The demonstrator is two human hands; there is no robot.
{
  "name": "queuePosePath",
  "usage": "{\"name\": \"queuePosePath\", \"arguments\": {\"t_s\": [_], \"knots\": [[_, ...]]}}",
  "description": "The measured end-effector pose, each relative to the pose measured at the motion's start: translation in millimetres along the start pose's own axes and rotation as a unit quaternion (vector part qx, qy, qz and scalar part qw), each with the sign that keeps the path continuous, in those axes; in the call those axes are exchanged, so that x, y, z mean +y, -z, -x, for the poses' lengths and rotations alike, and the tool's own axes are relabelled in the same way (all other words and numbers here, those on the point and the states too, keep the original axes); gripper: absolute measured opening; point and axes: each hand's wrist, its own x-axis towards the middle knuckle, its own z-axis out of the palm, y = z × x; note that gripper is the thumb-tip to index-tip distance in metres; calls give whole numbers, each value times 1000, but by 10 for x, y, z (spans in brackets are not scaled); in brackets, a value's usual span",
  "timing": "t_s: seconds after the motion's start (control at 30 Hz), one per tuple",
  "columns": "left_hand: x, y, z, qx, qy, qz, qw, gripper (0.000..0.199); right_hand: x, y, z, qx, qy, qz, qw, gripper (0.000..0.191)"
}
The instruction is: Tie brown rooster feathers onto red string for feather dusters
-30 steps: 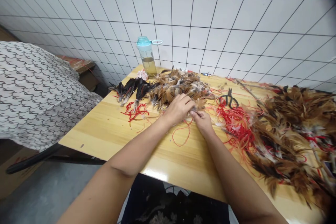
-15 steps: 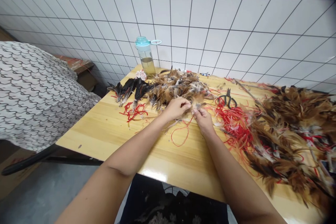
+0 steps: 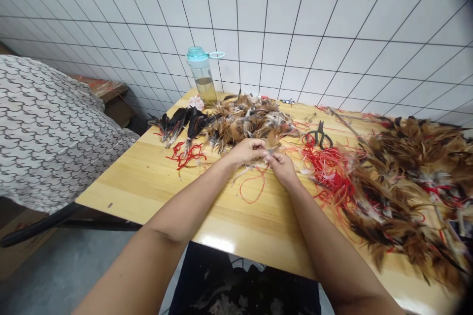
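Note:
My left hand (image 3: pixel 248 151) and my right hand (image 3: pixel 283 167) meet fingertip to fingertip above the table. Right thumb and fingers pinch the base of a small brown feather bundle (image 3: pixel 273 140), its tips fanning up and away from me. The left fingers are pinched together against that base; what lies between them is too small to make out. From the fingertips a thin red string (image 3: pixel 252 201) hangs in a loop onto the wood. Just beyond the hands lies a heap of brown feathers (image 3: pixel 240 123).
Black feather bundles (image 3: pixel 192 123) with red strings (image 3: pixel 187 156) lie left on the table (image 3: pixel 148 182). Black scissors (image 3: pixel 320 136) rest beside tangled red string (image 3: pixel 330 170). A larger feather pile (image 3: pixel 414 167) covers the right. A water bottle (image 3: pixel 202 78) stands near the tiled wall.
My hands have drawn together, the right one shifting slightly left with the feather bundle, so the fingertips now touch. The whole view has shifted slightly.

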Motion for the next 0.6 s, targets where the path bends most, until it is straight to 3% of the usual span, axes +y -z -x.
{"name": "queuePosePath", "arguments": {"t_s": [0.23, 0.6], "knots": [[-19, 25, 46, -32, 33, 19, 999, 38, 28, 13, -1, -24, 0, 2, 1000, 34], [-20, -21, 2, 25, -3, 2, 1000, 35, -125, 29, 34, -43, -9, -95, 995, 34]]}}
